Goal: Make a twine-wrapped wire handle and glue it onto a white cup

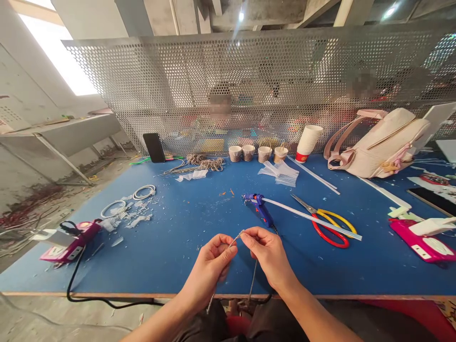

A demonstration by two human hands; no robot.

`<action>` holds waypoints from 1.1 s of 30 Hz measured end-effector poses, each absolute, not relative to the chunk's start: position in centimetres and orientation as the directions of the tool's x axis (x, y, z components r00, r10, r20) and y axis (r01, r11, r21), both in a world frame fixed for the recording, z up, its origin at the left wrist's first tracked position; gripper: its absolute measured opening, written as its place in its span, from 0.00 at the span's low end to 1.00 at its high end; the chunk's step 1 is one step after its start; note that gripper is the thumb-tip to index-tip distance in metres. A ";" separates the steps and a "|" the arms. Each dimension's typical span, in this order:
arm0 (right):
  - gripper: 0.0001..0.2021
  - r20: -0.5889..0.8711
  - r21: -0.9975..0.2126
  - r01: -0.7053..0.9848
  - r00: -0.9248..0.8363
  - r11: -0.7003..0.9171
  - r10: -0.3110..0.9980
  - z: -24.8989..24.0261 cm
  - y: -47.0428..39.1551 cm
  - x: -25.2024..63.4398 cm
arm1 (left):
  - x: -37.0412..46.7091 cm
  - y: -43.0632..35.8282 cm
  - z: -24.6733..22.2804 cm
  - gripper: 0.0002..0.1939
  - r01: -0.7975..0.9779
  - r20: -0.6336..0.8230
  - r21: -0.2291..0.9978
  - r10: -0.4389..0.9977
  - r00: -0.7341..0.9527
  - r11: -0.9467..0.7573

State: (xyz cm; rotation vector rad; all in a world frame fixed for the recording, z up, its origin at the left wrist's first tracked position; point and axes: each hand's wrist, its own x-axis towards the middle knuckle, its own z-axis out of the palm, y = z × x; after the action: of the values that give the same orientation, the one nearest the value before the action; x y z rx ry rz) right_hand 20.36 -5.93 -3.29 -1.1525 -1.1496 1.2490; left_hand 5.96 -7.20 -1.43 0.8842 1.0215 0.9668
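Above the table's near edge, both my hands pinch a thin greyish-brown cord [235, 238] between thumb and fingers. My left hand [213, 259] grips it on one side, and one end hangs down below that hand. Close beside it, my right hand [268, 251] pinches the cord near the raised tip, and another strand drops under the palm toward my lap. Just beyond the right hand lies a blue hot glue gun [259, 209] with a long clear glue stick [309, 217] in its back. Scissors [320, 218] with red and yellow handles rest under the stick.
Bundles of cord [204, 163], several small cord-wrapped cups [264, 154], a paper cup stack [309, 142] and clear glue sticks line the back by a perforated metal screen [185, 85]. Pink power strips [73, 242] sit at both sides. A pale backpack [384, 142] stands at right.
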 end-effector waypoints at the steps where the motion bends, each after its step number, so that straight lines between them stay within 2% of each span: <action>1: 0.14 -0.007 -0.997 -0.082 -0.002 -0.007 1.000 -3.3 -6.0 20.3 | 6.0 -7.2 -1.5 0.20 -0.231 -0.261 0.924 0.944 0.204 0.305; 14: 0.13 -0.012 -0.997 -0.080 -0.012 -0.013 1.000 -3.4 -6.2 20.2 | 6.3 -7.4 -2.1 0.19 -0.325 -0.207 0.909 0.959 0.191 0.261; 25: 0.12 -0.003 -0.995 -0.095 -0.009 -0.004 1.000 -3.7 -5.9 20.5 | 5.9 -7.4 -1.9 0.20 -0.324 -0.277 0.863 0.899 0.340 0.389; 33: 0.13 -0.011 -0.994 -0.108 0.008 -0.010 1.000 -3.4 -6.0 20.3 | 6.2 -7.4 -1.8 0.20 -0.328 -0.273 0.877 0.926 0.262 0.352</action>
State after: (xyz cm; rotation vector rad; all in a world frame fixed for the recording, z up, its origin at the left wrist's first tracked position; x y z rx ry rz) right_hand 20.29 -5.97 -3.39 -1.1406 -1.1181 1.2600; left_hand 6.20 -7.35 -1.78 0.7967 0.9244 0.9815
